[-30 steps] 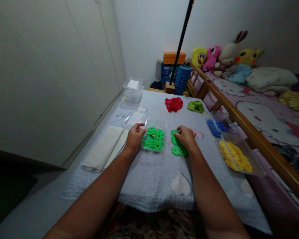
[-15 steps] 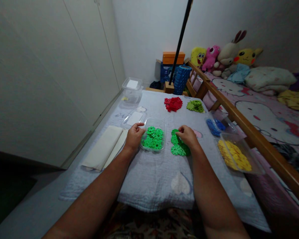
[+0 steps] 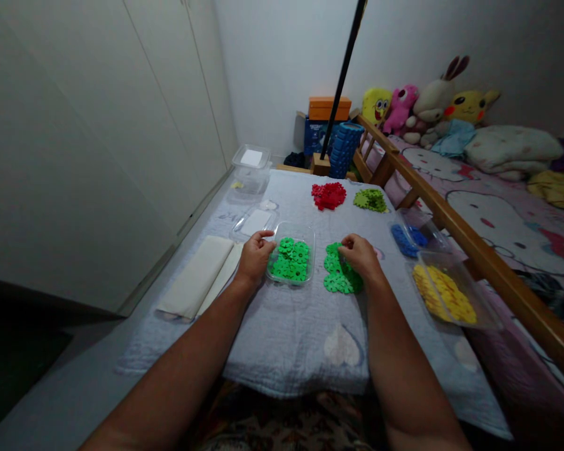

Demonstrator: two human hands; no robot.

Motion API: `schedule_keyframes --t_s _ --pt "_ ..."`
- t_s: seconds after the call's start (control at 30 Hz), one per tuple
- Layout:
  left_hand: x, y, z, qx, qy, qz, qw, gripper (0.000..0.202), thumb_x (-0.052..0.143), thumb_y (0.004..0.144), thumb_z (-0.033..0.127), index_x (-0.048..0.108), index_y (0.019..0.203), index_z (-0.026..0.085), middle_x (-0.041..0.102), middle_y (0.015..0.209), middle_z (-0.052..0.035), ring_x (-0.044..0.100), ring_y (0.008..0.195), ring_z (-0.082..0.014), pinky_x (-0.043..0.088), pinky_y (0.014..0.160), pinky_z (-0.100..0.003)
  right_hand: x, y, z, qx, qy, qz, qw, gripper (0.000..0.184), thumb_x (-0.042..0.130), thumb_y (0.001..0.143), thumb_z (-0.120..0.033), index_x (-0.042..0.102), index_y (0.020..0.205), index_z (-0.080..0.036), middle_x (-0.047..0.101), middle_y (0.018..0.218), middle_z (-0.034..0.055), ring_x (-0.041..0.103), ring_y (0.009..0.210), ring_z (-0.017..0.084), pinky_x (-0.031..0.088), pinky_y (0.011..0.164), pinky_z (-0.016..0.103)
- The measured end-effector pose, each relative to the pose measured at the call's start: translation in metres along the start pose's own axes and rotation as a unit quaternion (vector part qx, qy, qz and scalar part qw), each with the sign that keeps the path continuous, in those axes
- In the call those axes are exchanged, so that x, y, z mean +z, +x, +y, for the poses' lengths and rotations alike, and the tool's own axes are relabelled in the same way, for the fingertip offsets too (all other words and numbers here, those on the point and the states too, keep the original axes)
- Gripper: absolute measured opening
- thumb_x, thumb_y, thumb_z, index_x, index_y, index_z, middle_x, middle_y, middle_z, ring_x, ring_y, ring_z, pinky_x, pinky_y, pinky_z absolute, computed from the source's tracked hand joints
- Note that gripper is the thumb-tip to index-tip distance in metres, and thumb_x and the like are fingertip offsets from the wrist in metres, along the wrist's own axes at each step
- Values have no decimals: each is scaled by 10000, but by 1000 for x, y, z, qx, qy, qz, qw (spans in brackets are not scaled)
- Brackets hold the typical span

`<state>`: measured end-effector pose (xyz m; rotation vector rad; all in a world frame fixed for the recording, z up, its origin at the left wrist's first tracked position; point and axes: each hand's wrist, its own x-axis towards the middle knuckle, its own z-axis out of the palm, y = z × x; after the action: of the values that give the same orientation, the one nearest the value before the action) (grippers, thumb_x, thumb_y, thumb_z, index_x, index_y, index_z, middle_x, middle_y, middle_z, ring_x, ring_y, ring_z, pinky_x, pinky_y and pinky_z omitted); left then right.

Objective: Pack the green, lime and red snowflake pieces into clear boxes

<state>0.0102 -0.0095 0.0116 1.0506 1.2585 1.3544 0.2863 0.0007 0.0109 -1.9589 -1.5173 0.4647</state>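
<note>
A clear plastic tray (image 3: 308,235) with several bright green flower-shaped pieces (image 3: 291,260) stands on the grey cloth. My left hand (image 3: 254,255) grips the tray's left rim, fingers curled on it. To its right a loose pile of the same green pieces (image 3: 334,275) lies on the cloth. My right hand (image 3: 361,257) rests on that pile with fingers bent down and pinched among the pieces.
Red pieces (image 3: 328,195) and olive-green pieces (image 3: 370,200) lie in piles farther back. Trays of blue pieces (image 3: 407,238) and yellow pieces (image 3: 444,294) stand at the right by the wooden bed rail (image 3: 455,228). Clear lidded boxes (image 3: 250,164) and folded cloth (image 3: 195,275) sit at the left.
My right hand has slid slightly right and nearer on the green pile. The left hand stays on the tray rim.
</note>
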Motion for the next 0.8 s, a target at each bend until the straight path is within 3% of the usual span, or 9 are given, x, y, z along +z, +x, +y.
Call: schedule_keyframes --t_s 0.1,0.2,0.3,0.47,0.57,0.67,0.8 --pt "1 0 1 -8 -7 0 1000 410 709 637 350 664 1003 170 408 564 101 359 507 -96 261 517 -230 -4 -3 -10 -27 77 25 996 85 645 726 -290 626 775 -223 634 693 -14 585 704 182 442 701 310" --pt "1 -1 1 -7 -6 0 1000 418 712 632 357 663 1001 168 414 561 100 359 509 -96 266 522 -231 -4 -12 -28 -101 182 48 977 139 642 771 -356 636 807 -221 669 762 11 602 754 194 479 756 328" --pt "2 -1 2 -7 -4 1 1000 426 709 630 361 662 1002 159 411 561 101 347 508 -94 258 518 -235 3 -26 -48 -174 219 27 960 156 633 827 -380 650 834 -226 693 825 21 621 829 207 489 839 354" --pt "1 0 1 -1 1 2 1000 400 707 643 344 667 997 162 397 566 101 341 510 -92 250 519 -237 20 -50 -73 -262 123 -37 956 27 676 846 -249 687 871 -249 725 895 22 625 957 237 400 1049 468" --pt "0 0 -1 0 1 1 1000 396 711 648 337 668 1001 164 398 572 102 346 512 -91 253 521 -235 29 -56 -80 -273 55 -63 958 83 704 847 -181 699 872 -260 733 924 17 621 1013 243 287 1157 553" --pt "-1 2 -3 -4 0 0 1000 404 717 646 343 670 1006 167 407 574 100 350 510 -91 257 518 -235 35 -58 -82 -275 21 -83 958 109 709 853 -155 709 877 -261 736 950 19 623 1047 243 199 1199 602" --pt "-1 3 -5 -3 2 -3 1000 406 716 654 347 672 1015 166 409 573 98 346 509 -92 262 515 -234 35 -56 -79 -284 17 -73 956 116 691 872 -169 727 923 -267 753 990 27 625 1081 249 178 1204 602"
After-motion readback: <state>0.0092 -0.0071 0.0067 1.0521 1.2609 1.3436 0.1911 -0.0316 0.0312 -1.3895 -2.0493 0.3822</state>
